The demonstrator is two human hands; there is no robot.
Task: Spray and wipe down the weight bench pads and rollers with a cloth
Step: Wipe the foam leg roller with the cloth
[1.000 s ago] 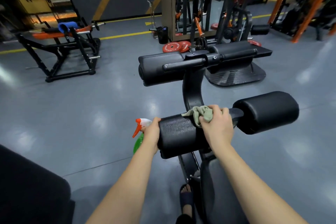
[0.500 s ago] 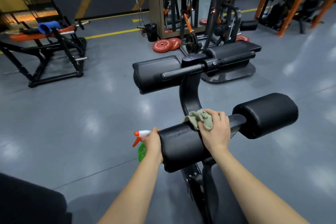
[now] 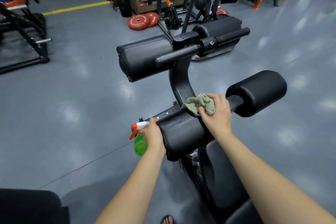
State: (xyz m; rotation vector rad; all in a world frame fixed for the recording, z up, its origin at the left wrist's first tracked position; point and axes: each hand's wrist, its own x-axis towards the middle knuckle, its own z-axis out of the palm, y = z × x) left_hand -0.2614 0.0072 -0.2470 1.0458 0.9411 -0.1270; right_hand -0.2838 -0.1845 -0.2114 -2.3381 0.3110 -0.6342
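While the left hand (image 3: 154, 135) grips the spray bottle (image 3: 139, 143), right hand (image 3: 217, 112) fingers pinch the cloth (image 3: 200, 104) against the near roller (image 3: 183, 132).

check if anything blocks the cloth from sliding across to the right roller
Nothing visible does. The right hand grips the cloth at the inner end of the near left roller; only the bare axle bar runs between it and the right roller.

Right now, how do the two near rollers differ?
The left roller has the cloth held against its inner end by the right hand; the right roller is untouched. The left hand, gripping the spray bottle, is at the left roller's outer end; the right roller's is free. Both are black padded cylinders.
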